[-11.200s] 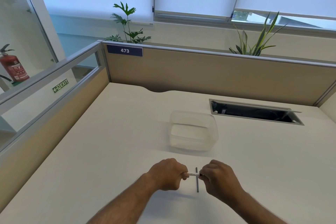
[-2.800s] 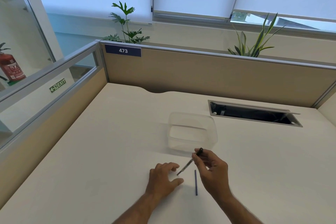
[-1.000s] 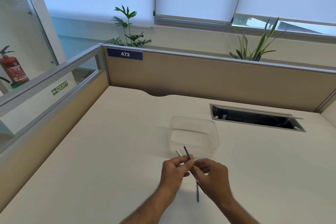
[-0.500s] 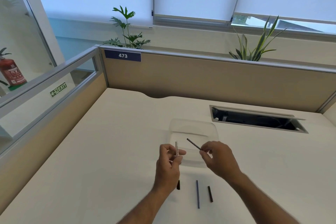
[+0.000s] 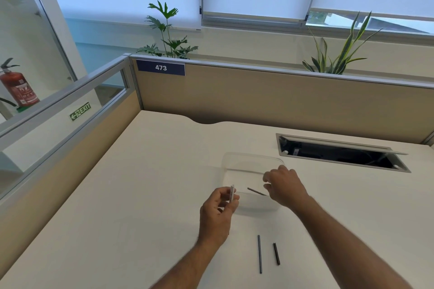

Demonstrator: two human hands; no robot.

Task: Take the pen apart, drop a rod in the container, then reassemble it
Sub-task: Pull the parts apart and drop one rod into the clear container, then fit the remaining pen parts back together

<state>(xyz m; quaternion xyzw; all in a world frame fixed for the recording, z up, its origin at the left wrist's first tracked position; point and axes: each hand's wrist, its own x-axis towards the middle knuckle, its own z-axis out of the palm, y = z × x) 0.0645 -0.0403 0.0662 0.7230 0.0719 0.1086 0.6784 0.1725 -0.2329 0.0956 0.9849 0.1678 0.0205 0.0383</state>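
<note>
- A cream desk [image 5: 145, 195] in a partitioned cubicle, with plants and blinded windows behind; a cable hatch [image 5: 340, 152] is set into the top at the far right.
- A clear container [image 5: 251, 162] stands mid-desk, just beyond both hands.
- The right hand [image 5: 285, 186] hovers over the container, fingers loosely curled. A thin dark rod [image 5: 257, 191] slants beside the fingertips, inside the container's outline. I cannot tell whether it is pinched or already loose.
- The left hand [image 5: 219, 209] pinches the white barrel [image 5: 232, 193] upright between thumb and forefinger, just at the container's near-left side.
- Two more dark pieces lie on the desk near the person: a long rod [image 5: 259, 257] and a shorter piece [image 5: 276, 253], side by side but apart.
- The step in hand looks like the drop itself. To do it well, release low over the middle so the light rod does not bounce out or catch on the rim.
- Keep the barrel steady and clear of the wall, so the container is not nudged.
- The loose pieces could roll; avoid sweeping them with a forearm before reassembly.
</note>
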